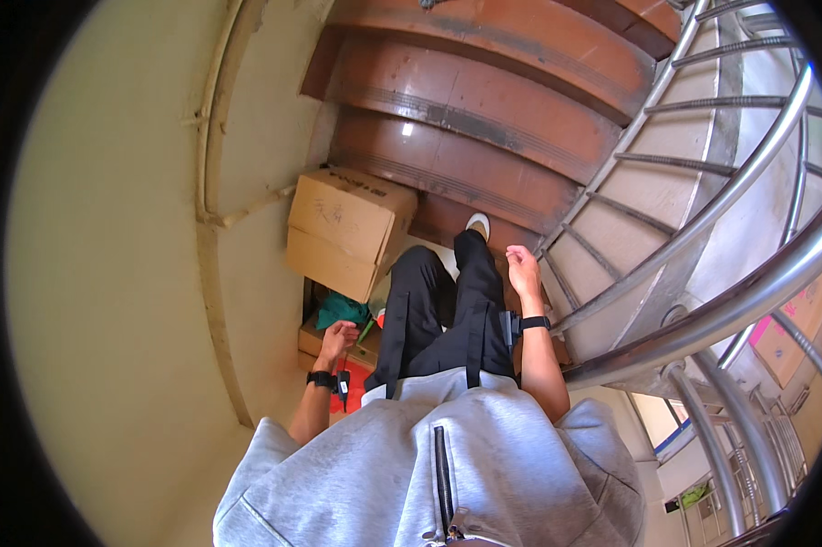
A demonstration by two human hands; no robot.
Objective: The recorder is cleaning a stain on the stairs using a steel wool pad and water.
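My left hand (340, 336) hangs at my side with loosely bent fingers and nothing seen in it. Nearest to it are a teal plastic bag (341, 311) and a thin green object (366, 331). My right hand (524, 268) is held out beside my leg, by the foot of the railing, its fingers loosely curled around nothing visible. Each wrist carries a black strap with a small device. A cardboard box (339, 222) with writing on it stands against the wall, ahead of my left hand. One white shoe (479, 222) shows before the lowest visible step.
Reddish-brown stairs (466, 130) with worn edges rise ahead. A curved stainless-steel handrail (725, 294) and its bars run along the right. On the left, a pipe (209, 150) follows the pale wall (110, 239). Something red (349, 383) lies low beside my left leg.
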